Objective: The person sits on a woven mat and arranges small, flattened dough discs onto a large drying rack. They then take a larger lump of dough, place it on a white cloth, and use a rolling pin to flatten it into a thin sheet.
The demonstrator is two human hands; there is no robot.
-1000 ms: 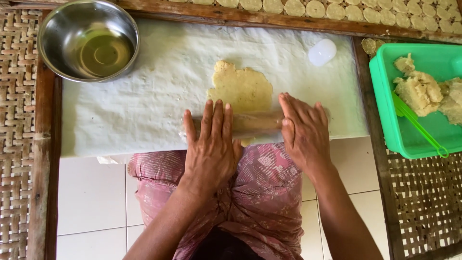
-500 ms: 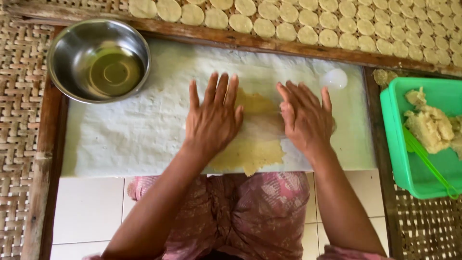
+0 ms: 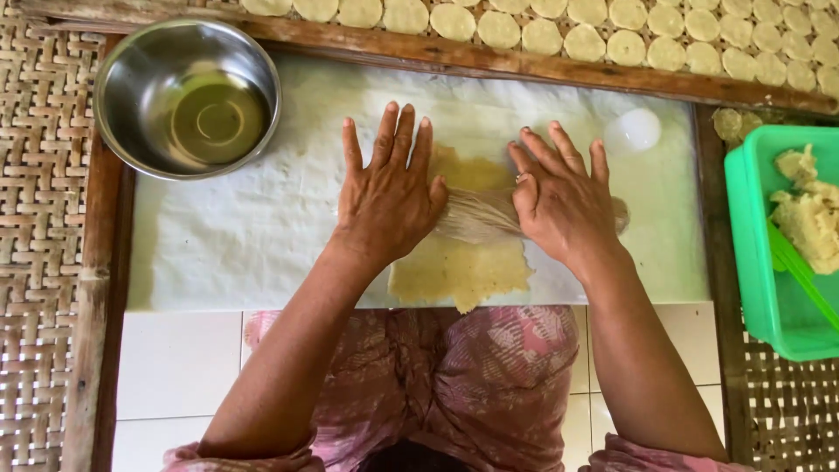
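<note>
A flat sheet of yellow dough lies on a white cloth. Across it rests a wooden rolling pin, blurred with motion. My left hand presses flat on the pin's left part, fingers spread and pointing away from me. My right hand presses flat on its right part, a ring on one finger. Neither hand curls around the pin; both palms bear down on it.
A steel bowl with oil stands at the cloth's far left corner. A small white cup sits at the far right. A green tub holds lumps of dough and a green tool. Round dough discs line the far mat.
Both hands have rolled the pin away from me and partly back. The dough sheet now stretches toward me, longer and thinner than a second ago.
</note>
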